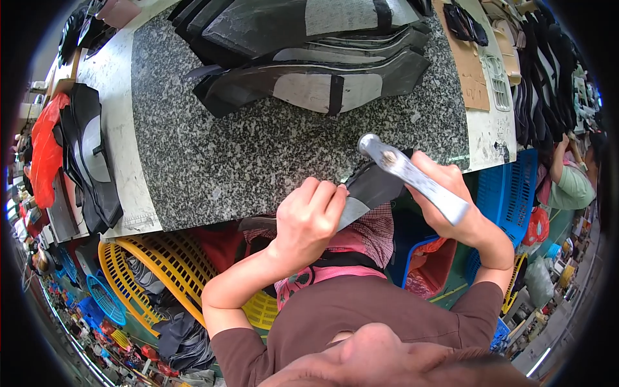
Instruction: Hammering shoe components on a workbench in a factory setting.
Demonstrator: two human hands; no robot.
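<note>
My left hand (308,219), fingers pinched together, grips the edge of a black and grey sheet piece (374,190) at the near edge of the speckled stone slab (193,161). My right hand (442,190) is closed round a hammer (419,177). Its silver metal head is raised over the right part of the piece, the round face pointing to the far left. The fist hides most of the handle. Part of the piece hangs over the slab's edge toward my lap. Beyond both hands lies a stack of black and grey cut pieces (316,90) on the slab.
More black pieces (90,155) lie at the table's left end beside a red bag (48,148). Below the table are yellow baskets (174,264) on the left and a blue crate (506,193) on the right. Cardboard (467,71) lies far right. Another person (570,180) works at the right.
</note>
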